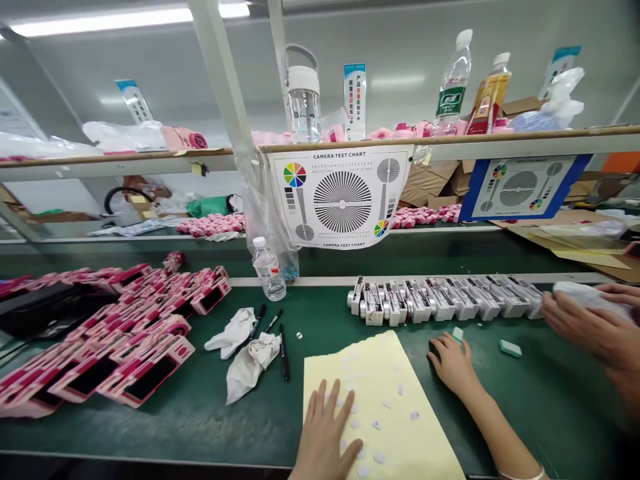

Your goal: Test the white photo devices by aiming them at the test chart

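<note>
My left hand (325,433) lies flat with fingers spread on a yellow sheet (430,443). Small whitish pieces, some like stickers (377,425), are scattered over this sheet. On the green bench to the right, my right hand (454,365) has its fingers bent round a small green-and-white block (457,335), partly hidden by the fingertips. A similar block (510,348) rests farther right. Beyond my right hand runs a row of white camera-like units (435,300) with exposed insides.
Pink cameras (150,370) crowd the left bench. Crumpled white cloths (253,367), black pens (284,353) and a plastic bottle (269,270) stand nearer the middle. Another person's hands (595,327) hold something white at right. A test chart (343,200) hangs from the shelf.
</note>
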Motion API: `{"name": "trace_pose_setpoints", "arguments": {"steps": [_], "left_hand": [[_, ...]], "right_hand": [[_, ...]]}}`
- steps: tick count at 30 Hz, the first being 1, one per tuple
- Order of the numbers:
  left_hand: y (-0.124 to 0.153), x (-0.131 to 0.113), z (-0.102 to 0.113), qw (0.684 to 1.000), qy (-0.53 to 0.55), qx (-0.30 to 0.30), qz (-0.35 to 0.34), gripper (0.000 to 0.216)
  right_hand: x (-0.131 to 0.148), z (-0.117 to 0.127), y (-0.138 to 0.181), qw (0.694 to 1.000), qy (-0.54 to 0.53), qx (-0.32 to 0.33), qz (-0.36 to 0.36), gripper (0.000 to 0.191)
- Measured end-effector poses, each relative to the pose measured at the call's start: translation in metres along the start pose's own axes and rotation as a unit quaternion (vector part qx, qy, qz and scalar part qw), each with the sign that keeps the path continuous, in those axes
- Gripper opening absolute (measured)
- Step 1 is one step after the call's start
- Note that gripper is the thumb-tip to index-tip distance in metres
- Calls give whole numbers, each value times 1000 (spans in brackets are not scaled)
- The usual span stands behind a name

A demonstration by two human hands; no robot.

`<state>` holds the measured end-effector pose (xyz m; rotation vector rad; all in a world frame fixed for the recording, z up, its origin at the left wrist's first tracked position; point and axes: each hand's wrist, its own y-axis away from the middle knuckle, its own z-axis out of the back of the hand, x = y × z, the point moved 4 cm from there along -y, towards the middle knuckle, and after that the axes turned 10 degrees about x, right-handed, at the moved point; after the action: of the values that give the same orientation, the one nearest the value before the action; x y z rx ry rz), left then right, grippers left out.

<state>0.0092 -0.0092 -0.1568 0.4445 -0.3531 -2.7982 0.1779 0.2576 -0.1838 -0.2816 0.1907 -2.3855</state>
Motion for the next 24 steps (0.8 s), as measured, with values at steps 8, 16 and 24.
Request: {"name": "trace_pose_setpoints", "arguments": {"steps": [8, 16, 24], "left_hand": [[-11, -14, 12, 995, 64, 46, -54, 68], [-66, 2, 54, 999, 31, -45, -3, 44], [-86, 112, 81, 978, -50, -127, 160, 24]], "right_hand": [[-7, -7, -1, 997, -44, -61, 9, 31], [-6, -11, -3, 986, -121, -93, 72, 32], [-3, 0, -3, 981, -161, -108, 16, 24]]}}
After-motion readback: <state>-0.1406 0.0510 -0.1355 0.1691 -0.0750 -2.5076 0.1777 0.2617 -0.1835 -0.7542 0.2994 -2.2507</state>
